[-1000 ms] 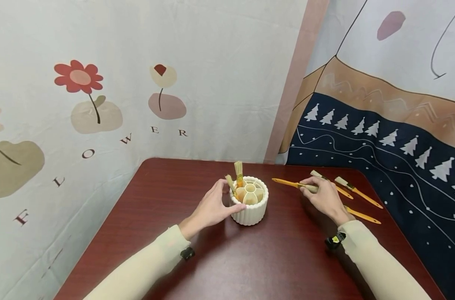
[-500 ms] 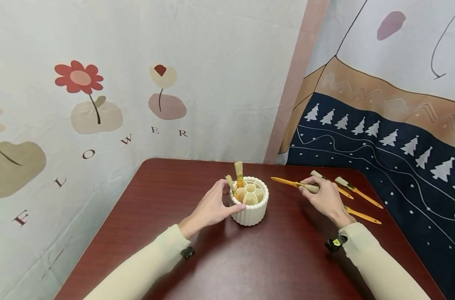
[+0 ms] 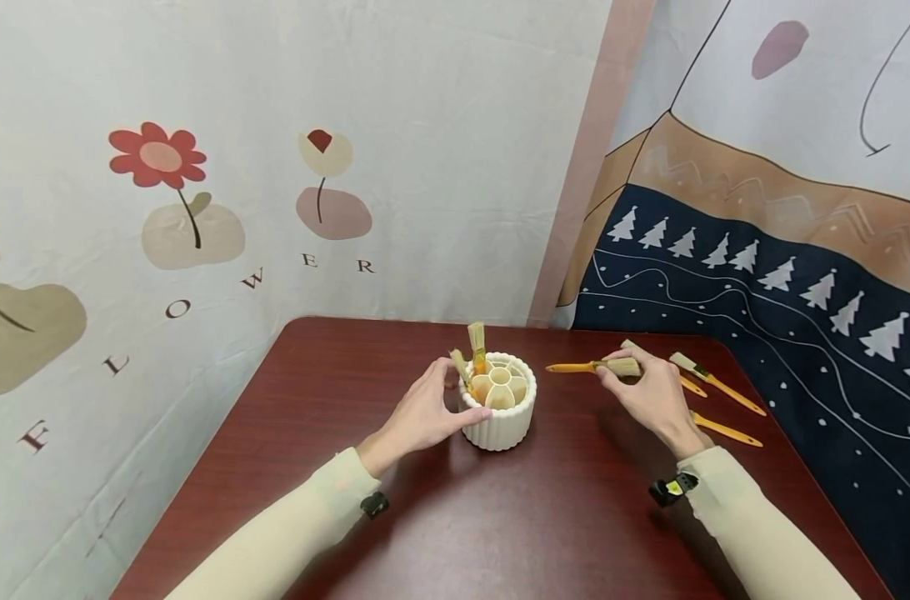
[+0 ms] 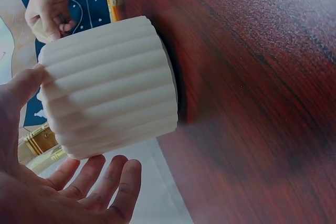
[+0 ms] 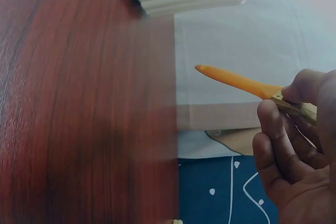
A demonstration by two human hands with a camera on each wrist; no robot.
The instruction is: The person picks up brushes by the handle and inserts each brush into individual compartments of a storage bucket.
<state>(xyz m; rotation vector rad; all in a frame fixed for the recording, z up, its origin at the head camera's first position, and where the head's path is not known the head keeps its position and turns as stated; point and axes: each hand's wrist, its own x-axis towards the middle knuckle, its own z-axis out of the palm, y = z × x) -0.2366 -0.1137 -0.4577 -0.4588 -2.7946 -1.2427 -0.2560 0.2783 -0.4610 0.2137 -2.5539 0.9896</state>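
Paintbrush, one, orange handle, pale bristles; raised above the counter, to the right of the pot and apart from it, handle end pointing at the pot. Right hand: grip nearly closed, thumb and fingertips pinching the brush about the metal band and bristle base.

Pot, one, cream, ribbed wall, scalloped rim, standing upright; inside, a central ring with petal-shaped compartments. Left hand: grip spread wide, thumb and fingers set around the pot's near and left sides at the rim.

Standing brushes, two, bristles up, in the pot's left-hand compartments: rear brush, front brush.

Loose brushes, three, lying at the right of the counter, two partly hidden behind the right hand.

Counter: dark red-brown wood grain, glossy.

Wall cloth, white: printed flowers, capitals reading "FLOWER". Wall cloth, navy: white trees, tan hills above.
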